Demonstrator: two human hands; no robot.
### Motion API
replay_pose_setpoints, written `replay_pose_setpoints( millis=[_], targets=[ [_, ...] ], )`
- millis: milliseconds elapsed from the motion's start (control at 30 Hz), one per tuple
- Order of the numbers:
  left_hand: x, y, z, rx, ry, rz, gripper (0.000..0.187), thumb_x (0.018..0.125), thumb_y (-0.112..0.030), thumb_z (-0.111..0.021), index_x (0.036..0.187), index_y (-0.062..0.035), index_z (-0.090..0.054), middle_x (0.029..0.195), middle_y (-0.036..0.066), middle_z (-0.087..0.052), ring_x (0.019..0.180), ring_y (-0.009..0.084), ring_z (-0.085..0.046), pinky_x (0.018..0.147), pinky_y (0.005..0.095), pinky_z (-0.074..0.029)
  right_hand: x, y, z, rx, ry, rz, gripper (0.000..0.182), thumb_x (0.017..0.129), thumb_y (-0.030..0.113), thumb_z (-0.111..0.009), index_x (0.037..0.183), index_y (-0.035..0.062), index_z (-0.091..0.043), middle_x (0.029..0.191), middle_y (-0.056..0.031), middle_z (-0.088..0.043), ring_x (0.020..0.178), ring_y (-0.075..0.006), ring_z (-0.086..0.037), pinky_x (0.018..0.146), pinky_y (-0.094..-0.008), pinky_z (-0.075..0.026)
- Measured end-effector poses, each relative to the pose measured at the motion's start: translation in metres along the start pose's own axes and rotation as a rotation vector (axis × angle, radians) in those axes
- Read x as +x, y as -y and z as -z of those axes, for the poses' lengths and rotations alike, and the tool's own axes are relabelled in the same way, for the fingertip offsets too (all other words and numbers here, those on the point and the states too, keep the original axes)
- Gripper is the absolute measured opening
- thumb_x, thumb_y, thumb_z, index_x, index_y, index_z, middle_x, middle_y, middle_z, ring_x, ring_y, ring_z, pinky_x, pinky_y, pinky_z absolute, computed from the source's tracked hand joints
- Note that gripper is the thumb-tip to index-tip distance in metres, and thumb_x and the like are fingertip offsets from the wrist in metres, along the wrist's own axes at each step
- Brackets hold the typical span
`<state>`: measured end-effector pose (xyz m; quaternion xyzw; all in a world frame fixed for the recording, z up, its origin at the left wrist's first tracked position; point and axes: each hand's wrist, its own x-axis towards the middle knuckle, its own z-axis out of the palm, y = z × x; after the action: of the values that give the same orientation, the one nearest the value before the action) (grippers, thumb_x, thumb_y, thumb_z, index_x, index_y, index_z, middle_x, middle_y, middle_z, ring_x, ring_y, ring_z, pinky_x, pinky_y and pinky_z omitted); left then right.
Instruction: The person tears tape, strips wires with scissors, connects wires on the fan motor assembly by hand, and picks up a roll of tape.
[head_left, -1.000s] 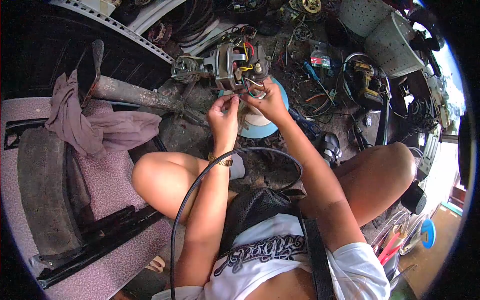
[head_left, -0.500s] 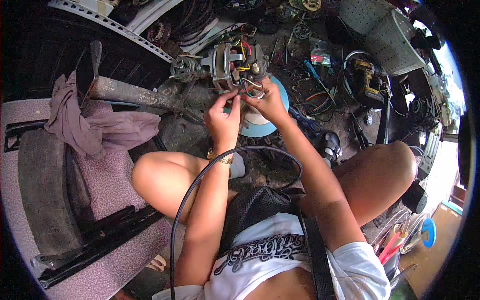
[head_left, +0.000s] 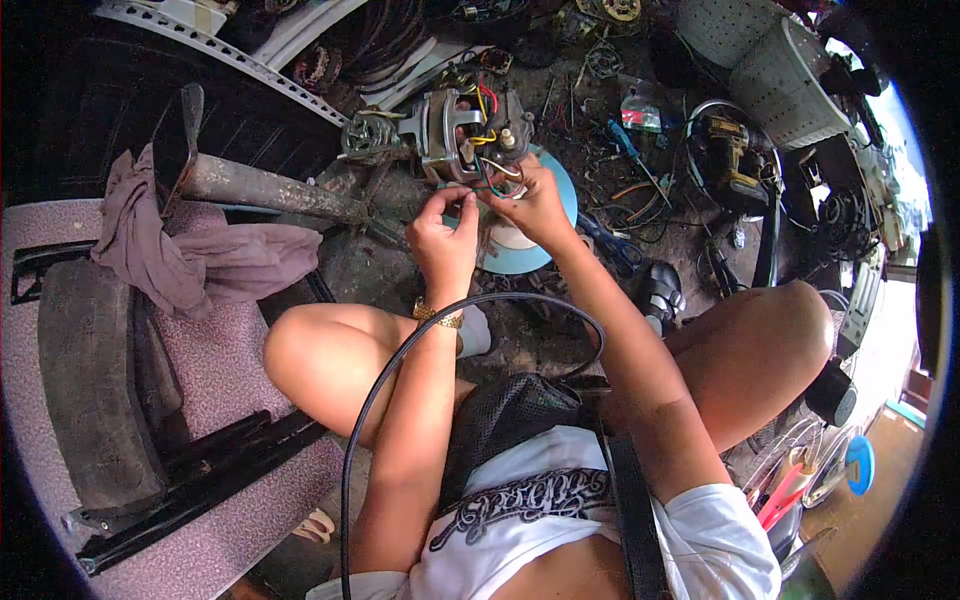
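Observation:
A fan motor (head_left: 440, 138) with a metal casing and a grey gear housing sits on the floor ahead of me, with red, yellow, white and green wires coming off it. My right hand (head_left: 532, 207) is closed, thumb and fingers pinching the wires (head_left: 497, 178) below the housing. Just left of it, my left hand (head_left: 443, 240) has its thumb and index finger pressed together beneath the motor casing. What lies between those left fingertips is too small to tell. Under my right hand is a round light-blue and white base (head_left: 555, 190), partly hidden.
A blue screwdriver (head_left: 627, 140), blue-handled scissors (head_left: 612, 240) and a yellow-black power drill (head_left: 735, 160) lie to the right. A rusty metal tube (head_left: 265, 187) and a mauve cloth (head_left: 240, 262) are on the left. A black cable (head_left: 400, 350) loops over my forearms.
My left fingertips have drawn slightly left, away from the right fingertips. The right hand and the motor have hardly moved.

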<state>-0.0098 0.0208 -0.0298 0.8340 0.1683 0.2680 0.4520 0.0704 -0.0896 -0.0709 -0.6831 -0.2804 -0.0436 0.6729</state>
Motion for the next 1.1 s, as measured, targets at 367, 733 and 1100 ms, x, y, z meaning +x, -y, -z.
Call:
replay_pose_setpoints(
  millis=[367, 733, 1100],
  targets=[
    [-0.002, 0.002, -0.010, -0.027, -0.010, -0.031, 0.010, 0.080, -0.007, -0.063, 0.086, 0.0005, -0.061, 0.075, 0.010, -0.066, 0.071, 0.0197, -0.065, 0.068, 0.0323, -0.049, -0.007, 0.007, 0.000, 0.061, -0.012, -0.061, 0.018, 0.067, 0.008, -0.073, 0.084, 0.0026, -0.068, 0.088, -0.0088, -0.066, 0.082, -0.0193, -0.058, 0.075, -0.0300, -0.043],
    [-0.003, 0.002, -0.007, 0.059, -0.010, -0.047, 0.009, 0.081, -0.009, -0.062, 0.085, -0.0007, -0.062, 0.077, 0.014, -0.066, 0.072, 0.0272, -0.065, 0.067, 0.0360, -0.048, -0.010, 0.004, -0.003, 0.148, -0.028, -0.119, 0.015, 0.070, 0.007, -0.074, 0.080, 0.0012, -0.065, 0.076, -0.0001, -0.062, 0.070, -0.0070, -0.051, 0.064, -0.0238, -0.042],
    [0.004, -0.004, 0.012, 0.133, 0.081, 0.050, 0.016, 0.082, -0.013, -0.062, 0.088, 0.0017, -0.064, 0.081, 0.013, -0.067, 0.073, 0.0208, -0.063, 0.070, 0.0317, -0.048, -0.006, 0.008, 0.003, 0.003, 0.112, -0.026, 0.022, 0.062, 0.007, -0.068, 0.084, 0.0033, -0.066, 0.085, -0.0112, -0.063, 0.080, -0.0250, -0.061, 0.073, -0.0324, -0.046]
  ],
)
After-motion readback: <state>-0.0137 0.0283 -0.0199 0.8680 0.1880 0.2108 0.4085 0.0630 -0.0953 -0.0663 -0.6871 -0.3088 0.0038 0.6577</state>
